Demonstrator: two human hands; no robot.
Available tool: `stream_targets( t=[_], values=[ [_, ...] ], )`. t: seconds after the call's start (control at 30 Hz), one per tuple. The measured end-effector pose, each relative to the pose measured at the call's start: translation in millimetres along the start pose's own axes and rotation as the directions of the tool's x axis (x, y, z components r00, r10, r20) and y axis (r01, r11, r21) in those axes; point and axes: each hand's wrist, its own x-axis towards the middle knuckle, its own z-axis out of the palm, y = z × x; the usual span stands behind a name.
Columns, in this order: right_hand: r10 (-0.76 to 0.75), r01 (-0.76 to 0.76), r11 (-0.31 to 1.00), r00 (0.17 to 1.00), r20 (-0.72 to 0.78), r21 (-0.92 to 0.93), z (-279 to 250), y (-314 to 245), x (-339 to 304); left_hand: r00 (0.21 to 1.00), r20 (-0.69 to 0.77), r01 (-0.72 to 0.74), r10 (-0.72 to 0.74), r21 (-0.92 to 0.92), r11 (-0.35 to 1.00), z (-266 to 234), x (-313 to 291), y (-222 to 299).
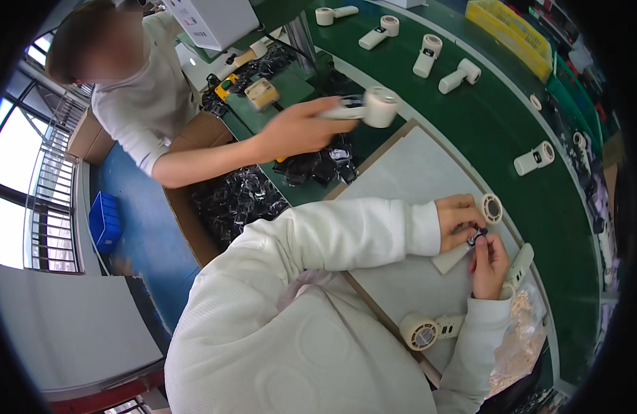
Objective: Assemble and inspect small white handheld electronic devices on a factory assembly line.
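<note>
A cream handheld fan [451, 260] lies on the white board between my hands, its round grille head [492, 208] beyond my fingers. My left hand [458, 222] is closed, its fingers bent over the fan's neck. Opposite it, my right hand [489, 268] pinches at a small black part [477, 237] on the fan where handle and head meet. The fingers partly hide this spot. Nearer to me on the board rests a second cream fan [420, 332] with its grille facing up. Beside my right wrist is a cream handle piece [520, 263] with dark slots.
A clear bag of small beige parts [520, 338] lies by my right forearm. Several fans [429, 55] sit on the green conveyor [498, 117]. A co-worker's hand [304, 127] holds a fan [380, 108] above a carton of black packets [235, 203]. A yellow basket [508, 34] stands beyond the belt.
</note>
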Motion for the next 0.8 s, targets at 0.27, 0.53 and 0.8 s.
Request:
stream_targets(
  t=[0.27, 0.53, 0.8],
  values=[
    [0.106, -0.106, 0.984, 0.994, -0.004, -0.141, 0, 7, 7, 0.977, 0.006, 0.174, -0.211, 0.542, 0.822, 2, -11, -11],
    [0.303, -0.306, 0.951, 0.950, -0.073, -0.036, 17, -22, 7, 0.925, 0.051, 0.300, -0.375, 0.507, 0.808, 6, -7, -15],
    [-0.120, 0.121, 0.992, 0.992, -0.036, 0.026, 21, 6, 13, 0.946, -0.094, 0.311, -0.309, 0.010, 0.950, 14, -11, -12]
  ],
)
